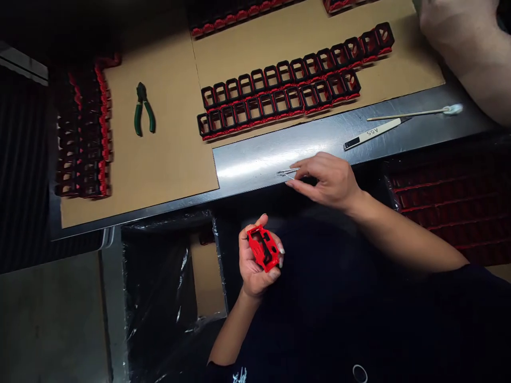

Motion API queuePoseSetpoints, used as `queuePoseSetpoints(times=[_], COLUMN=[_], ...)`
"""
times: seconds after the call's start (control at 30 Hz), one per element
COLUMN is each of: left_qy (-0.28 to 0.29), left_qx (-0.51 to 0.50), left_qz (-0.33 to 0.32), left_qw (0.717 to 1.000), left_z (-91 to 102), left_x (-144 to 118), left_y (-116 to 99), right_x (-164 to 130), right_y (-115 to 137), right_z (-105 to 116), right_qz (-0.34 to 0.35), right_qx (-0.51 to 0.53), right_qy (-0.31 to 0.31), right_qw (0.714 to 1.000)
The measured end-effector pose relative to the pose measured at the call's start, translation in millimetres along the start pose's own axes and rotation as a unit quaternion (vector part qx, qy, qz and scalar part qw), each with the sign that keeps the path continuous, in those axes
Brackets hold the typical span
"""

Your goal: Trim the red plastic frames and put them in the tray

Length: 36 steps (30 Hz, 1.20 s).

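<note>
- The left hand [258, 258] holds a red plastic part [263, 248] in its palm; the grip is closed around it, with the thumb on one side and the fingers on the other.
- This red plastic part is below the edge of the counter [255, 159], in front of the person's dark clothing, near and to the lower left of the right hand.
- The right hand [327, 181] rests at the counter edge. Its grip is narrow: thumb and fingertips pinch a thin metal tool, probably tweezers [286, 172], whose tip lies on the bare metal strip.
- Beyond the right hand, on brown cardboard [167, 149], two long rows of black and red frames [279, 90] lie side by side.
- To the right of these rows lie a white stick marked "ASS" [372, 133] and a swab [415, 112] on the metal.
- To the left of the rows lie green-handled pliers [143, 109], and further left is a stack of more frames [83, 133].
- Another person's arm [467, 48] is at the far right corner, well apart from the rows.
</note>
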<state>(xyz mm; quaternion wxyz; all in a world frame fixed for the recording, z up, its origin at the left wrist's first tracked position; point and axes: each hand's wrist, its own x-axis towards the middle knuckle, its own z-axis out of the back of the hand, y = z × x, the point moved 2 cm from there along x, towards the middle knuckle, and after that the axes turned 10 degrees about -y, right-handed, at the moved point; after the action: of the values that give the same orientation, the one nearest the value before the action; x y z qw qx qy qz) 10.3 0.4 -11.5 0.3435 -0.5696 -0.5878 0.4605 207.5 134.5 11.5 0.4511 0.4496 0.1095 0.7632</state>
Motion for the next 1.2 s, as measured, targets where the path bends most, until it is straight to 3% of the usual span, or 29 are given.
queuePoseSetpoints(times=[0.2,0.37,0.43,0.5,0.6,0.67,0.73,0.87,1.07,1.2], left_qy=[0.026,0.032,0.042,0.057,0.074,0.08,0.092,0.112,0.115,0.118], left_qx=[-0.02,-0.006,0.0,0.012,0.065,0.124,0.187,0.273,0.33,0.363], left_qz=[-0.03,-0.062,-0.071,-0.08,-0.091,-0.099,-0.113,-0.136,-0.152,-0.155], left_qw=[0.999,0.998,0.997,0.995,0.991,0.984,0.971,0.946,0.925,0.911], left_z=[0.0,0.9,1.0,1.0,1.9,3.0,3.6,2.7,0.8,0.4], left_x=[-4.1,-2.4,-0.9,0.4,1.7,2.9,4.8,10.1,11.9,11.0], left_y=[-2.9,-0.6,0.8,2.0,3.8,4.8,5.3,3.8,1.1,2.2], right_x=[27.6,15.4,0.7,-18.6,-50.2,-67.9,-80.4,-89.3,-83.6,-84.4], right_y=[-34.3,-3.8,15.4,31.9,47.0,50.2,50.1,47.8,45.5,46.3], right_z=[-38.3,-11.8,3.8,14.3,19.6,17.8,13.7,6.6,9.0,9.0], right_qz=[-0.034,-0.06,-0.126,-0.217,-0.337,-0.393,-0.427,-0.459,-0.484,-0.516], right_qx=[-0.114,-0.028,0.083,0.209,0.336,0.383,0.409,0.423,0.416,0.466], right_qy=[0.044,-0.043,0.001,0.095,0.215,0.249,0.262,0.267,0.229,0.23], right_qw=[0.992,0.997,0.989,0.949,0.853,0.798,0.763,0.734,0.735,0.681])
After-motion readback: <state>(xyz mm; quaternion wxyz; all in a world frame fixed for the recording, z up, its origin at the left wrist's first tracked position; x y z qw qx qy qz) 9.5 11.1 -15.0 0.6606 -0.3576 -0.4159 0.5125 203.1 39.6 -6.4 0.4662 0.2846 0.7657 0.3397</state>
